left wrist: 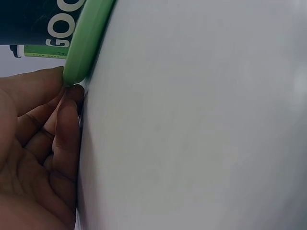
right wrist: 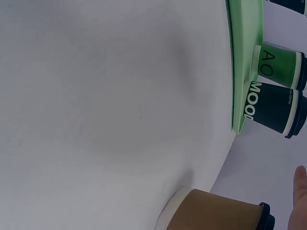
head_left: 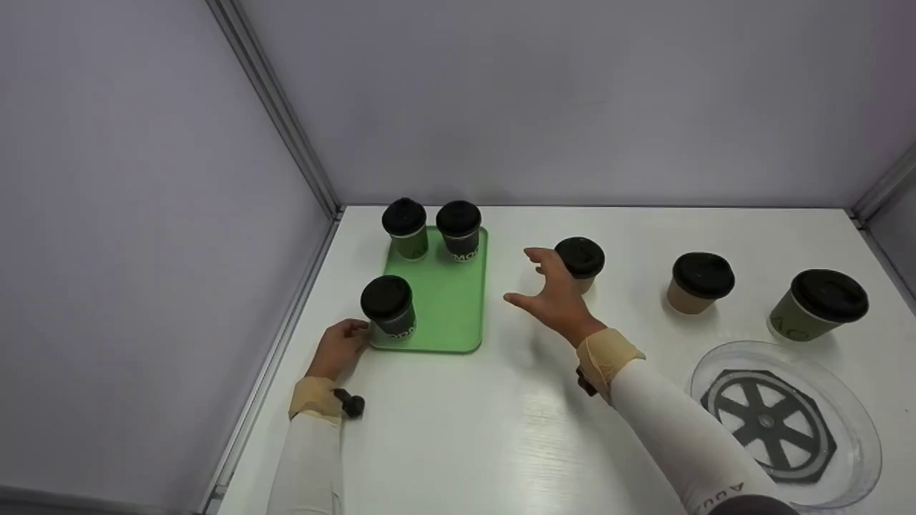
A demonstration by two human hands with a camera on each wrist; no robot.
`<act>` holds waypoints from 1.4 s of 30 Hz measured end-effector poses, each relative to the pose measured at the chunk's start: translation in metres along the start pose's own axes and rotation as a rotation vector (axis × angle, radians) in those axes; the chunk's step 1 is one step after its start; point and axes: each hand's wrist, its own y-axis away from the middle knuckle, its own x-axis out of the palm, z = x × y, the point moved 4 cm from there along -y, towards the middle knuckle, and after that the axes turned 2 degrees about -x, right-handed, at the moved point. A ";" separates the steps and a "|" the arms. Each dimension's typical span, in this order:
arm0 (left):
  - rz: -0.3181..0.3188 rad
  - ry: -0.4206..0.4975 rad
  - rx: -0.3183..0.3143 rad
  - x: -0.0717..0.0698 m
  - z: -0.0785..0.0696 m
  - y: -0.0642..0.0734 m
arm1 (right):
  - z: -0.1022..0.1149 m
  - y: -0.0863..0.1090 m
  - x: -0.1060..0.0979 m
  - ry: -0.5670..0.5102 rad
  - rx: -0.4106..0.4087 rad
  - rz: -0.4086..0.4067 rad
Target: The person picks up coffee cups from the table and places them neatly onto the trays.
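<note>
A green tray (head_left: 449, 307) carries three lidded paper cups: a green cup (head_left: 411, 243) and a dark cup (head_left: 461, 243) at its far end, another dark cup (head_left: 392, 315) at its near left corner. My left hand (head_left: 338, 350) pinches the tray's near left corner, thumb above and fingertips at the underside in the left wrist view. In mid-table my right hand (head_left: 562, 300) is held above the surface with thumb and fingers spread apart, nothing between them. Just behind it stands a brown cup (head_left: 581, 261) with a black lid, partly hidden by the hand in the head view.
To the right stand another brown cup (head_left: 694, 286) and a green cup (head_left: 809, 311), both with black lids. A round clear dish (head_left: 862, 429) with a dark spoked pattern lies at the near right, beside the right sleeve. Grey walls (head_left: 572, 107) border the white table (head_left: 458, 429).
</note>
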 end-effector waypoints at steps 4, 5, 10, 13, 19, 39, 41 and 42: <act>0.004 0.010 0.007 0.000 -0.001 0.000 | -0.002 0.003 -0.011 0.020 0.004 -0.022; 0.003 0.005 0.009 0.001 -0.002 0.000 | -0.003 0.004 -0.013 0.035 0.006 -0.027; -0.004 -0.014 0.015 0.001 -0.002 -0.002 | -0.007 0.009 -0.024 0.085 0.011 -0.036; -0.006 -0.026 0.018 0.000 -0.002 -0.003 | -0.008 0.012 -0.031 0.085 0.004 -0.047; -0.009 -0.041 0.015 -0.002 -0.002 -0.002 | -0.013 0.017 -0.046 0.116 -0.002 -0.076; -0.010 -0.005 0.022 -0.001 0.002 -0.003 | -0.042 0.029 -0.085 0.147 -0.030 -0.222; -0.012 -0.014 0.023 -0.001 0.002 -0.002 | -0.047 0.030 -0.087 0.152 -0.001 -0.228; -0.015 -0.016 0.021 -0.001 0.002 -0.002 | -0.049 0.031 -0.088 0.153 0.015 -0.229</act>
